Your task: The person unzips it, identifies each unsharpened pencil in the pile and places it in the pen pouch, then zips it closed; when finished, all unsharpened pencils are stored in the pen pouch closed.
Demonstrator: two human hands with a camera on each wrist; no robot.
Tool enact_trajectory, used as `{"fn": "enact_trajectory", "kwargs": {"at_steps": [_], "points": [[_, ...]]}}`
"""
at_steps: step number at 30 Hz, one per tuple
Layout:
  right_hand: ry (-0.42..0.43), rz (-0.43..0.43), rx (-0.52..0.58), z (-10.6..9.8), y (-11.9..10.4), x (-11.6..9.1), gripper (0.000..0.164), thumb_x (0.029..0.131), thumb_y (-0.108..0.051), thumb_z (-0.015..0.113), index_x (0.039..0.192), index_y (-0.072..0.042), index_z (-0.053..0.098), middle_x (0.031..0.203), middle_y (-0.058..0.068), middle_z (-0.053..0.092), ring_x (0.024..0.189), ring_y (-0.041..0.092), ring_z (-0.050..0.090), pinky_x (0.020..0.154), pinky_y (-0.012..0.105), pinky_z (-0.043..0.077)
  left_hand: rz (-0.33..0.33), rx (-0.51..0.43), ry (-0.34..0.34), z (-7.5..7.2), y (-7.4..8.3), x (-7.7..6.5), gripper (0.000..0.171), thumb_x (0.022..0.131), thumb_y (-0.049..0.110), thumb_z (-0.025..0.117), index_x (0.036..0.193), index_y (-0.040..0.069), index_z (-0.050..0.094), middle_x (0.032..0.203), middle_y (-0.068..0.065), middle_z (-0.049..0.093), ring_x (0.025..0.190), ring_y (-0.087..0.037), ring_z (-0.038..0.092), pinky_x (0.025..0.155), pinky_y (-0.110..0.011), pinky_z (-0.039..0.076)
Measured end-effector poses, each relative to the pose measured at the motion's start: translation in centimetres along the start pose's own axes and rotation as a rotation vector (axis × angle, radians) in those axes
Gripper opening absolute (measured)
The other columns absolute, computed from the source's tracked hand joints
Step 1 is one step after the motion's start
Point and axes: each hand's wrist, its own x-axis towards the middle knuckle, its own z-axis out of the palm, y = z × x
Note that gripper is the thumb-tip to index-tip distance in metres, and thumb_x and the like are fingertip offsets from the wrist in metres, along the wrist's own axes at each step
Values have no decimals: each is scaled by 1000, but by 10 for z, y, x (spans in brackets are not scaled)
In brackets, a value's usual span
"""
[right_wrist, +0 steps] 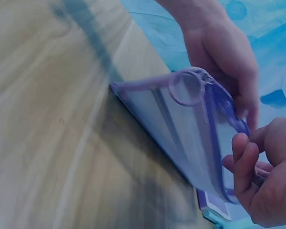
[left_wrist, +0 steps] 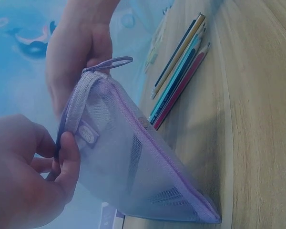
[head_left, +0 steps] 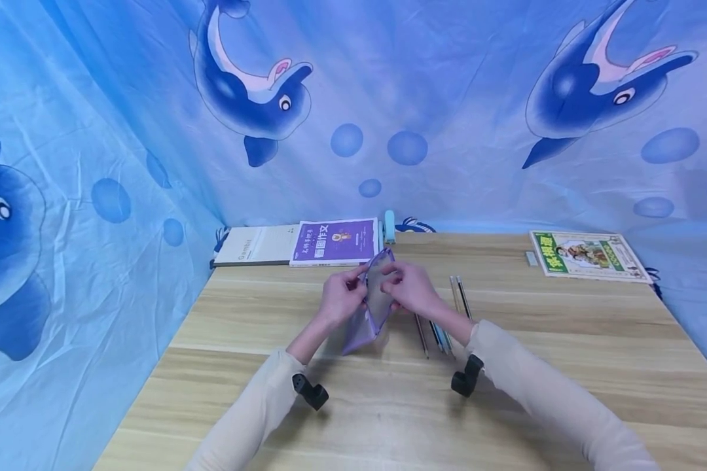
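Between both hands stands a translucent mesh zip pouch (head_left: 362,330) with purple trim, its mouth spread apart. My left hand (head_left: 340,297) pinches one side of the mouth between thumb and fingers, near a small white tag (left_wrist: 87,135). The opposite edge is pinched by my right hand (head_left: 411,288). In the right wrist view a purple loop (right_wrist: 185,89) hangs at the pouch's upper corner. Through the mesh a dark narrow strip (right_wrist: 168,117) shows. Several pencils (left_wrist: 181,71) lie on the table just right of the pouch, partly under the right forearm in the head view.
A purple-covered book (head_left: 336,242) and a pale book marked Gambit (head_left: 258,244) lie at the back left of the wooden table (head_left: 383,412). A light-blue object (head_left: 389,226) stands beside them. At the back right lies an illustrated book (head_left: 589,255). Blue dolphin-print curtains (head_left: 448,98) surround the table.
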Motion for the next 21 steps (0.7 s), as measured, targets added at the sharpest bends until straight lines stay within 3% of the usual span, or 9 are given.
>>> {"fn": "enact_trajectory", "kwargs": {"at_steps": [5,9,12,15,21], "points": [[-4,8,-8,-36,12,-4,35,94,-10,64,125,6,60,94,18,71,62,36,67,42,28,51,-7,-13,4,1,-1,0,50,86,-9,57,135,-1,59,80,-11,62,55,-17,57,57,-48,60],[-18,52,-66,-70,30,-9,37,96,-10,61,127,9,56,99,24,70,68,41,67,42,28,51,-8,-8,2,0,1,1,50,86,-9,56,136,0,59,81,-12,63,55,-17,58,57,-51,59],[-21,73,-125,-87,46,-14,38,96,-9,59,127,12,54,93,26,69,65,41,65,41,27,49,0,-5,0,0,1,2,50,87,-8,56,136,0,58,81,-12,63,55,-17,58,58,-51,60],[-34,86,-176,-96,58,-20,38,95,-7,59,125,15,53,80,23,68,59,40,63,39,24,45,10,-5,-3,1,1,2,49,87,-8,56,135,-1,58,80,-12,62,55,-18,58,58,-51,60],[-72,98,-265,-98,73,-30,38,92,-2,63,123,18,52,64,14,65,51,31,64,41,30,52,16,-1,-12,4,0,1,49,87,-9,56,135,-2,58,78,-11,63,57,-28,63,59,-51,60]]}}
